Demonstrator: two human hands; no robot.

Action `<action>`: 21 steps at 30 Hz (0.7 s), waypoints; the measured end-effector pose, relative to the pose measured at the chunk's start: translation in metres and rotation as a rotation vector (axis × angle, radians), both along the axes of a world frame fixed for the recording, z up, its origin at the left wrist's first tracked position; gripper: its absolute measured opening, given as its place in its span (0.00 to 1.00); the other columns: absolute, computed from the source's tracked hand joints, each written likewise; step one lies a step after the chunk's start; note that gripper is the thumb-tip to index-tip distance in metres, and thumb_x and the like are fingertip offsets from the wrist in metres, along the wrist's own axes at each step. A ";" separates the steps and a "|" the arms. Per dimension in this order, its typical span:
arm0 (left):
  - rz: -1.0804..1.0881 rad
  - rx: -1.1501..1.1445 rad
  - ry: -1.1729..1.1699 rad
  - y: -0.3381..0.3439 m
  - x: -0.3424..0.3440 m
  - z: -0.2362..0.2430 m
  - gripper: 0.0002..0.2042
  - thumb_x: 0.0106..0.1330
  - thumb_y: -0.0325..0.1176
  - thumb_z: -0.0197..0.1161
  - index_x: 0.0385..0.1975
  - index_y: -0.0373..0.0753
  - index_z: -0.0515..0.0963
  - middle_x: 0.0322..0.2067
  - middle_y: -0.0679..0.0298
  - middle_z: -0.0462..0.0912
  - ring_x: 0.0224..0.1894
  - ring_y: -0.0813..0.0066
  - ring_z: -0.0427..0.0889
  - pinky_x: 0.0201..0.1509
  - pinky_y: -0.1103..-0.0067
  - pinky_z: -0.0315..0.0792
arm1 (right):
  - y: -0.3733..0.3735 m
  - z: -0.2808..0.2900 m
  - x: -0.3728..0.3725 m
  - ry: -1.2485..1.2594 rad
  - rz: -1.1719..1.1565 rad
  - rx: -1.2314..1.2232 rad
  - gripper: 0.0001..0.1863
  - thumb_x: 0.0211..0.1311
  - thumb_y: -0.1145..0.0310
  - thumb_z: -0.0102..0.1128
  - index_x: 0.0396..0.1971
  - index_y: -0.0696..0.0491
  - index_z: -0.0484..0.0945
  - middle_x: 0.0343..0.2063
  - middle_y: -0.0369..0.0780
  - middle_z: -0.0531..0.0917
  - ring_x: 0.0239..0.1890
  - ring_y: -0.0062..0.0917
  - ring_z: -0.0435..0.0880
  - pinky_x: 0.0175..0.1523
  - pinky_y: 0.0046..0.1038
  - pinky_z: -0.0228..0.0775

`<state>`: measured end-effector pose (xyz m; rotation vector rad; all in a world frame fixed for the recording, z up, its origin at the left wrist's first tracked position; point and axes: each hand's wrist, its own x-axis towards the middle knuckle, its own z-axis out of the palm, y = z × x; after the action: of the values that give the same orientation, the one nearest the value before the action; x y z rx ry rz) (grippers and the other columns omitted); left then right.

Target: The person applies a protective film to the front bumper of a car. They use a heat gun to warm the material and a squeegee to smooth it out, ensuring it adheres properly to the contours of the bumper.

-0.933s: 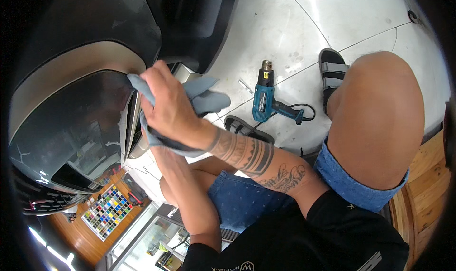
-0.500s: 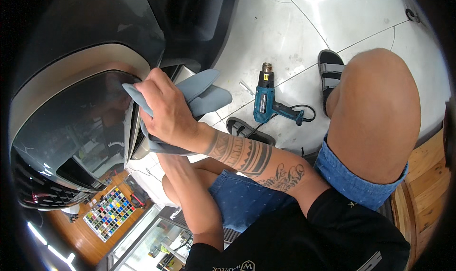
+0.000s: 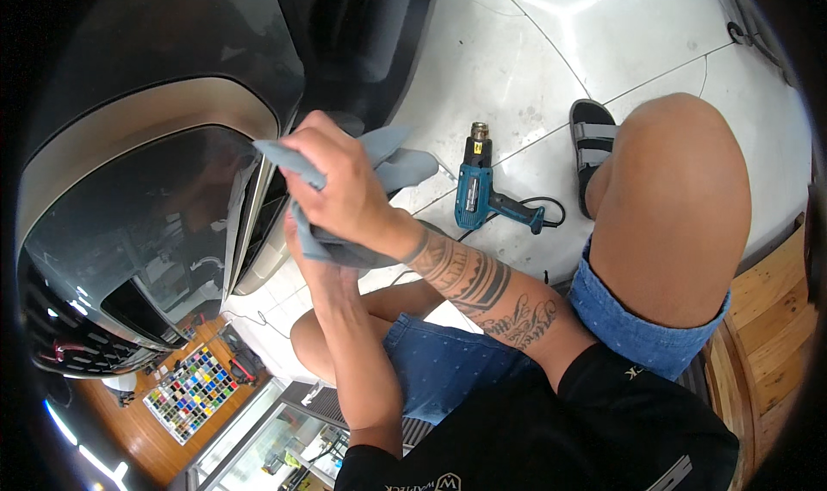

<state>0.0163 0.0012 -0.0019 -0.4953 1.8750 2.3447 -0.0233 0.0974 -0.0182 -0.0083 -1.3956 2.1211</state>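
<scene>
A grey cloth (image 3: 405, 169) is bunched in my right hand (image 3: 340, 177), whose fingers are closed round it beside the edge of a dark car panel. Loose flaps of it stick out to both sides of the fist. My left hand (image 3: 301, 233) is just below, against the lower folds of the cloth, with its fingers mostly hidden. Close to both hands is the car's dark glossy window (image 3: 146, 207), framed by a bronze-coloured trim (image 3: 172, 95).
On the white tiled floor (image 3: 534, 60) lies a teal and black heat gun (image 3: 474, 185) with its cord. My sandalled foot (image 3: 594, 146) and bent knee are to the right. A wooden surface (image 3: 767, 319) curves at the far right. Lower left, a colour swatch board (image 3: 194, 392) rests on a brown surface.
My right hand has moved slightly right with the grey cloth, away from the window's edge. The left hand has shifted a little to the right too.
</scene>
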 end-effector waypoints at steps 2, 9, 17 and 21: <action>-0.007 0.082 0.024 -0.010 -0.004 0.001 0.18 0.70 0.34 0.48 0.56 0.33 0.67 0.50 0.57 0.75 0.51 0.66 0.76 0.56 0.71 0.72 | -0.007 0.007 -0.003 0.064 -0.055 0.092 0.16 0.45 0.79 0.63 0.37 0.60 0.72 0.34 0.47 0.71 0.37 0.40 0.74 0.41 0.36 0.68; 0.110 -0.020 0.047 0.023 -0.005 0.023 0.22 0.71 0.40 0.47 0.61 0.37 0.62 0.59 0.58 0.67 0.60 0.63 0.68 0.65 0.67 0.62 | -0.012 0.030 -0.015 -0.065 -0.190 0.058 0.16 0.43 0.83 0.60 0.35 0.60 0.71 0.33 0.49 0.70 0.35 0.44 0.74 0.36 0.39 0.67; -0.090 0.190 0.122 0.015 0.003 0.025 0.16 0.73 0.34 0.45 0.55 0.31 0.67 0.54 0.55 0.73 0.56 0.68 0.73 0.62 0.68 0.66 | 0.021 0.009 -0.039 0.025 0.178 -0.020 0.09 0.47 0.75 0.62 0.30 0.62 0.76 0.29 0.48 0.78 0.32 0.42 0.79 0.36 0.32 0.69; -0.022 0.099 0.022 0.002 0.005 0.027 0.15 0.73 0.36 0.46 0.51 0.32 0.69 0.48 0.58 0.77 0.52 0.68 0.76 0.59 0.70 0.69 | 0.013 0.008 -0.020 0.011 0.018 -0.009 0.10 0.47 0.76 0.61 0.31 0.62 0.76 0.29 0.47 0.78 0.31 0.39 0.79 0.36 0.30 0.69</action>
<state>0.0215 0.0028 0.0252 -0.4387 1.7534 2.4241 -0.0429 0.1105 -0.0102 0.0125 -1.3844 2.1388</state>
